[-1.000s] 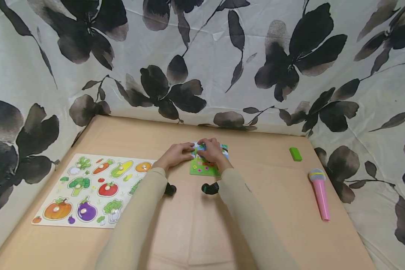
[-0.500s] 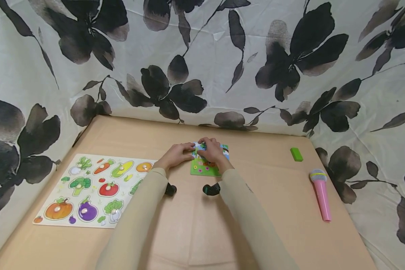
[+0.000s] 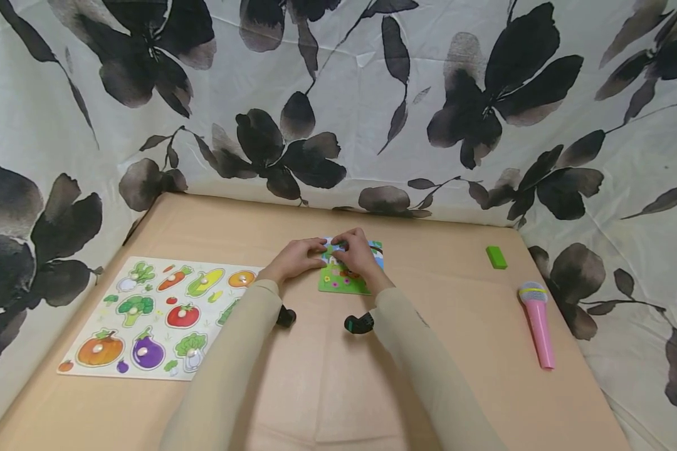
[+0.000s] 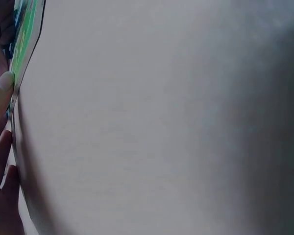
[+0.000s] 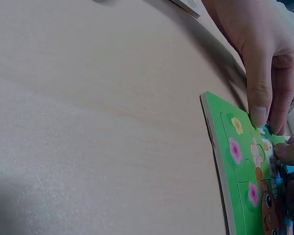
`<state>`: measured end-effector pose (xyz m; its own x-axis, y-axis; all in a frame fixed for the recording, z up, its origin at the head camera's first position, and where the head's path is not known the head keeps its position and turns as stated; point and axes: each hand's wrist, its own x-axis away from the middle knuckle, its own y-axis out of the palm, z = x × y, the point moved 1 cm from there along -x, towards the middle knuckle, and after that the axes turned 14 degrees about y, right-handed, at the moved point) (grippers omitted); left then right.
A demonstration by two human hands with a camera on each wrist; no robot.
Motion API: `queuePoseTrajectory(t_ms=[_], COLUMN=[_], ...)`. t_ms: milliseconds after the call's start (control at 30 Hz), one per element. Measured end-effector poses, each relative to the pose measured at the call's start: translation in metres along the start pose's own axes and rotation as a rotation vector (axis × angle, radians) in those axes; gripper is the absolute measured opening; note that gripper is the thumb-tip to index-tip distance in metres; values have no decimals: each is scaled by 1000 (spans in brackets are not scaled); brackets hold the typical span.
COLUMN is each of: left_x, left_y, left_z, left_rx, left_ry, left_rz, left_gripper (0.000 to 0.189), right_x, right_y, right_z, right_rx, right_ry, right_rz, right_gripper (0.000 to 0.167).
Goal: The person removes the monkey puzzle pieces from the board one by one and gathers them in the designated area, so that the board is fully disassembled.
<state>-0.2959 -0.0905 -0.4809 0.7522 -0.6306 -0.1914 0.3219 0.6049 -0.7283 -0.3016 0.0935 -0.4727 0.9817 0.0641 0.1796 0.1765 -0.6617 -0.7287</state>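
Observation:
A small green and blue picture jigsaw [image 3: 335, 284] lies flat near the table's far side. My left hand [image 3: 295, 259] steadies its left edge, the thumb [image 4: 2, 90] touching the rim and the other fingers beside it. In the right wrist view the same left hand [image 5: 265, 44] reaches down to the board with fairly straight fingers. Over the upper part of the picture, my right hand [image 3: 360, 255] pinches a small puzzle piece between thumb and fingertips; the piece is mostly hidden. Flowers and a brown cartoon animal [image 5: 269, 210] show on the jigsaw.
A white vegetable peg puzzle board [image 3: 158, 341] lies at left, partly behind my left sleeve. To the right are a green block [image 3: 496, 257] and a pink toy microphone [image 3: 537, 326]. A floral cloth [image 3: 367, 113] hangs behind the table [image 3: 440, 294].
My right wrist has shifted slightly right and turned a little, its fingertips staying over the jigsaw. The left hand has kept its place at the left edge.

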Motion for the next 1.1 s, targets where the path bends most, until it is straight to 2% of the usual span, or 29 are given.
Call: queuePoseTrajectory(t_ms=[200,467,600,900,1100], left_x=[0,0,0,1,1], left_y=[2,3,3,3,0], left_z=[2,2,2,0,0], left_rx=[-15,-15,-6,-9,-3], left_ry=[-4,5,8,33,33], left_rz=[0,40,43,33,0], left_gripper=[41,41,40,40,42], right_x=[2,0,1,0,-2], right_y=[-3,-12,-22,-52,-74], right_z=[4,13,21,47,68], right_rx=[-75,-185,-278,-430,-383], right_ry=[38,128,179,202,224], right_rz=[-9,-24,-18,-12,62], right_gripper=[25,31,30,31,33])
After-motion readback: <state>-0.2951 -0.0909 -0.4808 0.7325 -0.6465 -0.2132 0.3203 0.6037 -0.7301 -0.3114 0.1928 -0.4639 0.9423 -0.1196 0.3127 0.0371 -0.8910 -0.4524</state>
